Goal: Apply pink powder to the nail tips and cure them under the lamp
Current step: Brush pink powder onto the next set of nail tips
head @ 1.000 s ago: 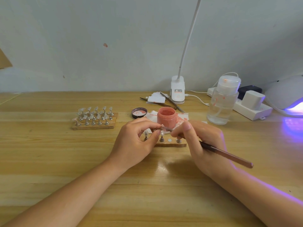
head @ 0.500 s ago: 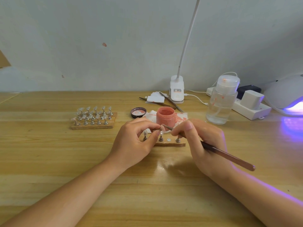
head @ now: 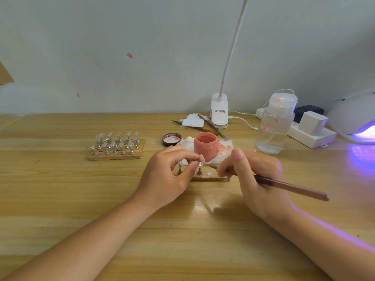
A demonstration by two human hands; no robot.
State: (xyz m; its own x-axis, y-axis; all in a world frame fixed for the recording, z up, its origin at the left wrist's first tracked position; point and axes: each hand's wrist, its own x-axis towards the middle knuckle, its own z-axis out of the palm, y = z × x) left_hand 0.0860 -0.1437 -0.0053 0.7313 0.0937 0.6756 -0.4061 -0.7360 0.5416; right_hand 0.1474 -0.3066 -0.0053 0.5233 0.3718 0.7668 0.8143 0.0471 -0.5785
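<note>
An open jar of pink powder stands on a stained white tissue at the table's middle. In front of it lies a small wooden strip with metal nail stands. My left hand pinches a nail tip on its stand between thumb and forefinger just above the strip. My right hand grips a brown brush, its head pointing left toward the nail tip and hidden behind my fingers. The UV lamp glows violet at the far right.
A wooden rack with several clear nail tips on stands sits to the left. The jar's lid lies beside the jar. A clear pump bottle, a power strip, a desk lamp's clip base and tweezers line the back.
My right hand has dropped a little toward the strip, and the brush head has slipped from over the nail tip to behind my fingers. My left hand keeps its pinch.
</note>
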